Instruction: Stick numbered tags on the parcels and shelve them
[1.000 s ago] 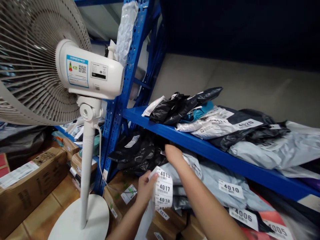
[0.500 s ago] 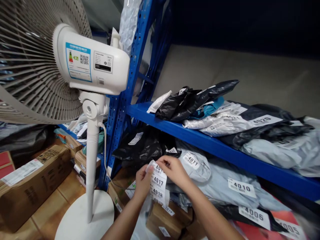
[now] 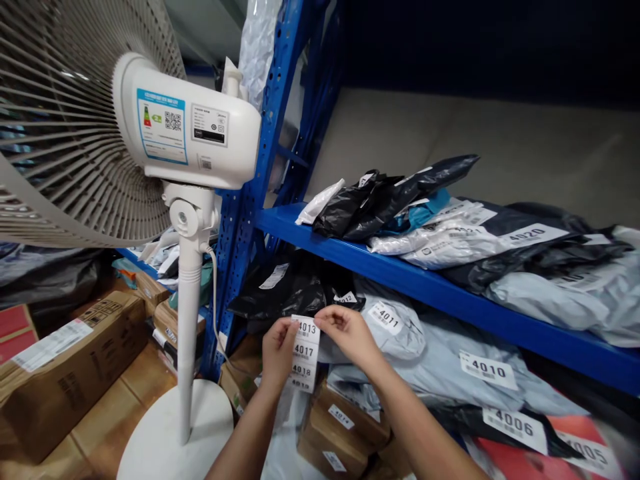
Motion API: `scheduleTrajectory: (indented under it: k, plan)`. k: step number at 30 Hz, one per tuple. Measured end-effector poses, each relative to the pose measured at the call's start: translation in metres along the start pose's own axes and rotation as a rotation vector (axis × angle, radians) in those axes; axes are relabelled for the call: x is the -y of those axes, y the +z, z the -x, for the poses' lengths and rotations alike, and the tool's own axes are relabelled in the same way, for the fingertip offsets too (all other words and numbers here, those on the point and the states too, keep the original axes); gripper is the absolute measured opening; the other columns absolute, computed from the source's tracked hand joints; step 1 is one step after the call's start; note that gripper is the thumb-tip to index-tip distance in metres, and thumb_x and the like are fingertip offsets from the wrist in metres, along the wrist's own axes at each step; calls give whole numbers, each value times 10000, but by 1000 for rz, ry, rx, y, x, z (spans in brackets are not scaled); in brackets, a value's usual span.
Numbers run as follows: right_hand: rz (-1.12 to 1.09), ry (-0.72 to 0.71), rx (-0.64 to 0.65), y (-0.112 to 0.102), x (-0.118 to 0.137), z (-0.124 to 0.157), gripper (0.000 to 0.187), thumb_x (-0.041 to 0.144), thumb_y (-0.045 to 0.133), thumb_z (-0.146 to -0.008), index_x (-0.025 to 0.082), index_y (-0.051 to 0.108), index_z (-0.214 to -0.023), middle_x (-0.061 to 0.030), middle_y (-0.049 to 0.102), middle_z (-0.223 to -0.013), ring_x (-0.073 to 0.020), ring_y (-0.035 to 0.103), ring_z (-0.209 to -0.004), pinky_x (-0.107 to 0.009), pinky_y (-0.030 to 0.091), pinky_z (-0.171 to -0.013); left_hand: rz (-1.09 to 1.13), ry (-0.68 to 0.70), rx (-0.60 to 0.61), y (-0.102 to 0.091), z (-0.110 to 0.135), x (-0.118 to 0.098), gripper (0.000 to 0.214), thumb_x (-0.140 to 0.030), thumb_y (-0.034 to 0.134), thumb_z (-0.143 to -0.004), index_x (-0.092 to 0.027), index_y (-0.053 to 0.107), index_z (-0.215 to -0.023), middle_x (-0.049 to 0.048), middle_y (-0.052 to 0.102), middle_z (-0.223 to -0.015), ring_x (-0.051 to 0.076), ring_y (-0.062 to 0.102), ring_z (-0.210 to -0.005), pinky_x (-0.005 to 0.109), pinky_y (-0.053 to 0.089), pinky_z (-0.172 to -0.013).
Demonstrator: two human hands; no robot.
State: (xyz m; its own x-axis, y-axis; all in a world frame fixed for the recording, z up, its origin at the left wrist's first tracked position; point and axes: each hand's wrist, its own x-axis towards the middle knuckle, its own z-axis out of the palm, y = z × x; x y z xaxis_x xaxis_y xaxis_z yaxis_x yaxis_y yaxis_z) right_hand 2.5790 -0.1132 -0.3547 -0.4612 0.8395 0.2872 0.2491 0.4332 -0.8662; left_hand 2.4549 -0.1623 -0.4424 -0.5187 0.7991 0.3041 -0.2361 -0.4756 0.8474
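Between my two hands hangs a strip of white number labels [image 3: 305, 351], printed 4013, 4017, 4018 and 4019 from top to bottom. My left hand [image 3: 279, 350] is closed on the strip's upper left edge. At the top right corner, my right hand [image 3: 349, 333] pinches the strip between thumb and fingers. Behind the hands lie a black bag [image 3: 280, 287] and a grey bag labelled 4011 [image 3: 400, 327]. Below them sits a brown box labelled 4014 [image 3: 325, 427].
A white standing fan [image 3: 190, 127] stands close on my left, on a round base [image 3: 175, 433]. The blue shelf beam [image 3: 400, 267] crosses above my hands, with several bagged parcels on it. A long cardboard box [image 3: 65, 380] lies on the floor at the left.
The label strip has shifted slightly left and now hangs flatter, with the 4013 label fully readable. Both hands moved a little left with it. The view has shifted slightly.
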Motion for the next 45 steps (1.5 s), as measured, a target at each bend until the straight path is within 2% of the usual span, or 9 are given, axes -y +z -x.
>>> scheduleTrajectory:
  k: [6,13,19,21,25,28,31,35,45]
  plan:
    - [194,-60,-33,22,7,2,131,311,651,-750,181,652,-765,2,614,-636,-147,572,-584,-247,433,-537,-105,67,-173,-4,-1,1,386,-446,583,-833,-179,464,-580,-67,402,-519,85,367,-519,192,306,-502]
    - [529,-381,-54,29,20,-26,104,139,599,-794,195,667,-739,-14,625,-755,-147,592,-696,-247,445,-665,63,-231,-53,-2,-9,8,362,-437,737,-674,-130,672,-855,7,640,-685,117,522,-578,218,397,-537]
    - [915,16,-70,15,13,-77,133,101,624,-786,183,687,-870,-59,697,-827,-184,659,-788,-254,459,-714,-24,-389,135,-19,-15,10,484,-578,772,-556,-118,625,-586,-1,553,-503,99,456,-453,216,317,-447]
    - [1060,150,-76,15,13,-82,317,66,657,-748,168,662,-1048,-125,697,-935,-228,673,-819,-289,465,-699,-20,-389,178,-23,-16,9,500,-601,758,-566,-120,629,-606,0,554,-516,100,461,-459,217,316,-454]
    - [1280,-79,-94,22,13,-71,344,31,497,-830,164,625,-1121,-201,629,-1155,-264,654,-966,-325,470,-738,-28,-282,115,-23,-12,4,515,-632,718,-609,-126,632,-651,-10,533,-541,94,436,-488,215,305,-473]
    - [1172,-88,157,24,3,-58,223,82,482,-846,151,693,-865,-157,704,-907,-271,673,-888,-327,485,-723,-39,-207,68,-27,-13,1,525,-650,670,-658,-129,615,-626,-6,516,-557,91,407,-509,218,286,-483]
    - [747,-241,71,28,-13,-44,275,287,448,-915,172,694,-961,-141,712,-976,-282,657,-952,-372,493,-822,-29,-96,61,-38,-16,-4,520,-639,603,-736,-126,639,-661,21,565,-637,108,436,-568,231,314,-528]
    - [264,-194,166,40,-20,-21,361,501,552,-828,203,690,-979,-63,706,-778,-236,654,-720,-325,520,-640,35,-66,116,-47,-17,-9,454,-571,636,-749,-129,682,-843,36,634,-727,129,505,-621,243,376,-589]
    - [154,-107,-7,51,-16,-24,343,481,658,-736,178,645,-895,-34,661,-674,-184,603,-593,-298,478,-573,-99,-99,44,-41,-25,10,395,-524,610,-774,-168,498,-644,-65,410,-550,74,333,-504,202,244,-465]
